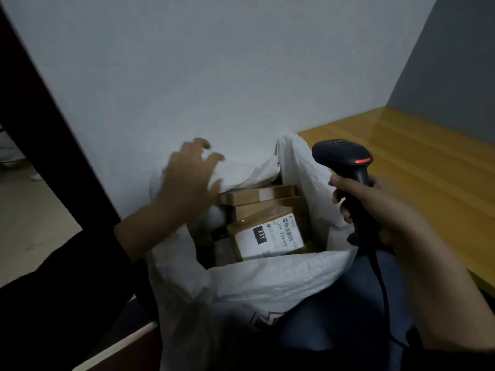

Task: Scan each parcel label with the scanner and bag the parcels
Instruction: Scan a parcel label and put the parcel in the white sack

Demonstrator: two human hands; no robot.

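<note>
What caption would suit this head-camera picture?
Right hand grips the scanner; open left hand at the rim of a white bag holding cardboard parcels.

Dim room: pale wall (pixel 187 76), yellow wooden table (pixel 417 162), dark doorframe (pixel 40 116).

One view only: head-worn, wide-angle, facing forward and down. Sits close above bag (pixel 270 279) mouth, looking straight in. Left hand (pixel 188 183) in frame left, right hand (pixel 375 210) with scanner (pixel 345 159) near at right. Wall (pixel 214 76) fills top, surface (pixel 415 162) at right edge.
</note>
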